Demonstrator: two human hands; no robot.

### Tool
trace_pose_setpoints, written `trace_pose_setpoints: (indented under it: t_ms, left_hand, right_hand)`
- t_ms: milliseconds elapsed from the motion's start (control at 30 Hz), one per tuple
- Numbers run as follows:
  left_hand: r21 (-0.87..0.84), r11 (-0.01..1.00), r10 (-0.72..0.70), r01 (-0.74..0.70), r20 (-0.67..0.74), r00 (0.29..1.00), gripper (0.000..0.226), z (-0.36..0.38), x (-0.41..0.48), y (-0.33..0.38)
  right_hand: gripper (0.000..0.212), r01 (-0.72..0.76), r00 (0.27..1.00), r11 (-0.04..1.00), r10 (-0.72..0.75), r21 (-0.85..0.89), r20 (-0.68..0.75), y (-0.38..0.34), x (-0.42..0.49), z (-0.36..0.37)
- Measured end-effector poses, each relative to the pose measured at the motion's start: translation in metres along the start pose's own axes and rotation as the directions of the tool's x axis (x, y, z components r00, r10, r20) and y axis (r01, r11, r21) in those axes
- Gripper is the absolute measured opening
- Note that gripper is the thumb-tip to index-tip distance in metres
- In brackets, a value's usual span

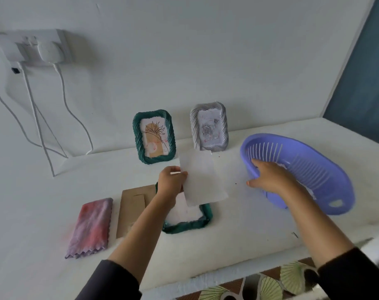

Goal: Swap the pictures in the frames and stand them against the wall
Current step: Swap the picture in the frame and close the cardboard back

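My left hand (171, 180) pinches the picture sheet (203, 180) by its 9 o'clock edge, thumb on top and fingers curled behind. The sheet hangs in the air just above the open green frame (188, 226), which lies face down on the counter (249, 224) at 6 o'clock. I see only the pale side of the sheet, so I cannot tell which picture it is.

My right hand (268, 176) grips the rim of the purple basket (303, 165) at 3 o'clock, fingers hooked inside and thumb outside, with the basket tipped up on its edge.

The cardboard backing (132, 211) lies flat just beside the open frame at its 9 o'clock side, and a folded cloth (91, 226) lies further out the same way. At 12 o'clock the standing green frame (154, 137) and the silver frame (209, 126) lean against the wall (205, 50), each with a picture in it.

I judge the sheet to be very light and limp. It will crease under a hard pinch and flutter if swung fast, so I would take it by an edge or corner and lay it flat into the recess. The frames look stiff with ribbed rims. I'd hold them by the two long sides, because the front pane may be fragile.
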State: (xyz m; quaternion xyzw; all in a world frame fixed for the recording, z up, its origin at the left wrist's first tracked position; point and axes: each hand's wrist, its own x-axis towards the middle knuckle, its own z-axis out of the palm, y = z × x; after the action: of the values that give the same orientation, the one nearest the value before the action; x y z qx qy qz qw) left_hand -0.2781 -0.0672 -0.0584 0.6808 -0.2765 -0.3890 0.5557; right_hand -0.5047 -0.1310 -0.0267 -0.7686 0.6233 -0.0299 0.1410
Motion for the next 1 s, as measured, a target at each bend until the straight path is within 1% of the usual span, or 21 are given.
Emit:
trace_pose_setpoints:
  t_ms: [67,100,133,167,233,333,433,567,600,667,700,733,767,800,833,867,900,967,1000]
  left_hand:
    - [0.012,0.999,-0.043,0.043,0.058,0.997,0.017,0.023,-0.003,-0.007]
    - [0.045,0.997,-0.061,0.058,0.088,0.994,0.022,0.035,-0.004,-0.013]
    - [0.093,0.994,-0.076,0.065,0.113,0.991,0.027,0.048,-0.005,-0.019]
    - [0.146,0.987,-0.088,0.068,0.129,0.988,0.03,0.06,-0.006,-0.025]
    - [0.216,0.975,-0.092,0.06,0.143,0.986,0.029,0.083,-0.008,-0.032]
    - [0.223,0.973,-0.089,0.052,0.16,0.983,0.023,0.113,-0.008,-0.035]
    - [0.237,0.97,-0.089,0.048,0.165,0.982,0.023,0.133,-0.009,-0.036]
    - [0.292,0.956,-0.055,0.005,0.162,0.985,0.026,0.148,-0.01,-0.037]
    - [0.303,0.953,-0.043,-0.008,0.162,0.986,0.027,0.15,-0.01,-0.037]
    - [0.345,0.938,-0.027,-0.029,0.158,0.987,0.029,0.153,-0.011,-0.036]
    - [0.379,0.925,-0.02,-0.04,0.154,0.988,0.028,0.154,-0.012,-0.034]
    - [0.425,0.903,-0.004,-0.059,0.148,0.989,0.021,0.155,-0.012,-0.031]
    - [0.485,0.871,0.014,-0.08,0.138,0.99,0.013,0.156,-0.012,-0.029]
    - [0.538,0.836,0.045,-0.105,0.124,0.991,0.012,0.156,-0.011,-0.026]
    - [0.568,0.814,0.076,-0.121,0.102,0.992,0.019,0.156,-0.009,-0.024]
    - [0.56,0.819,0.106,-0.128,0.072,0.992,0.031,0.156,-0.007,-0.02]
    - [0.499,0.857,0.116,-0.125,0.049,0.992,0.04,0.156,-0.006,-0.014]
    - [0.272,0.954,0.114,-0.126,0.057,0.992,0.044,0.158,-0.004,0.0]
    - [0.165,0.979,0.107,-0.121,0.087,0.99,0.043,0.16,-0.003,0.006]
  right_hand:
    - [0.013,0.015,1.0,0.997,-0.015,0.074,0.004,0.012,0.006,0.0]
    - [0.018,0.021,1.0,0.993,-0.022,0.118,0.008,0.016,0.008,0.0]
    - [0.028,0.025,0.999,0.986,-0.028,0.162,0.018,0.019,0.011,0.0]
    - [0.031,0.027,0.999,0.98,-0.031,0.199,0.018,0.022,0.013,-0.002]
    - [0.027,0.039,0.999,0.963,-0.041,0.266,0.002,0.025,0.015,-0.007]
    - [0.029,0.061,0.997,0.943,-0.074,0.327,0.026,0.033,0.022,-0.014]
    - [0.031,0.113,0.991,0.927,-0.129,0.358,0.022,0.033,0.025,-0.018]
    - [0.034,0.157,0.985,0.914,-0.171,0.373,0.005,0.034,0.024,-0.012]
    - [0.035,0.167,0.984,0.922,-0.18,0.35,0.004,0.034,0.023,-0.01]
    - [0.036,0.185,0.981,0.951,-0.192,0.248,0.005,0.032,0.019,-0.005]
    - [0.038,0.188,0.981,0.964,-0.194,0.189,0.01,0.031,0.017,-0.003]
    - [0.039,0.19,0.98,0.969,-0.197,0.16,0.03,0.03,0.016,-0.002]
    - [0.037,0.195,0.976,0.965,-0.209,0.176,0.063,0.031,0.017,-0.001]
    - [0.033,0.191,0.971,0.957,-0.217,0.218,0.102,0.033,0.018,-0.003]
    - [0.036,0.176,0.968,0.949,-0.216,0.261,0.13,0.037,0.021,-0.006]
    - [0.048,0.141,0.973,0.95,-0.185,0.28,0.138,0.043,0.025,-0.011]
    - [0.058,0.1,0.983,0.961,-0.136,0.259,0.126,0.051,0.03,-0.017]
    - [0.064,0.028,0.992,0.992,-0.043,0.126,0.117,0.069,0.043,-0.027]
    - [0.065,-0.016,0.988,1.0,0.012,0.025,0.152,0.078,0.05,-0.03]
